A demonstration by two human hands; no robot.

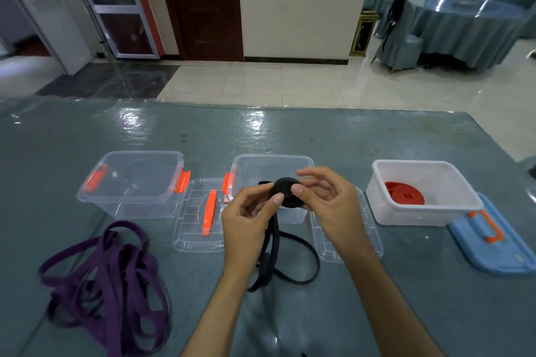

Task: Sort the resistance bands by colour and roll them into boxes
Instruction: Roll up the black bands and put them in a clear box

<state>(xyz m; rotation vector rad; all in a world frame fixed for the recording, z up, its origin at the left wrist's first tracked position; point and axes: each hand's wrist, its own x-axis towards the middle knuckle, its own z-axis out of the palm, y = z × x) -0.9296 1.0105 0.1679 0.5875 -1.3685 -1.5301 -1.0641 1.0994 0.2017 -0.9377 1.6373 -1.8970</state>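
Left hand (246, 211): fingers curled, thumb pressed against the rim of the black band roll (285, 193), loose strap running down past the palm. Right hand (324, 197): thumb and lower fingers pinching the same roll from the other side, index finger extended above it, slightly spread. Roll held above the worktop (290, 130), in front of the middle clear box (272, 165); unrolled black tail (290, 258) looping on the surface between the forearms.

Glossy grey-blue covering on the worktop. Left clear box (133, 182) with orange latches, clear lid (200, 217) beside it. Tangled purple bands (107, 278), flat and matte, at lower left. Opaque white box (420, 197) at right containing a coiled red band (404, 193); blue lid (493, 240) with orange handle just beside it.

Beyond: pale tiled floor, dark wooden door, draped round tables.
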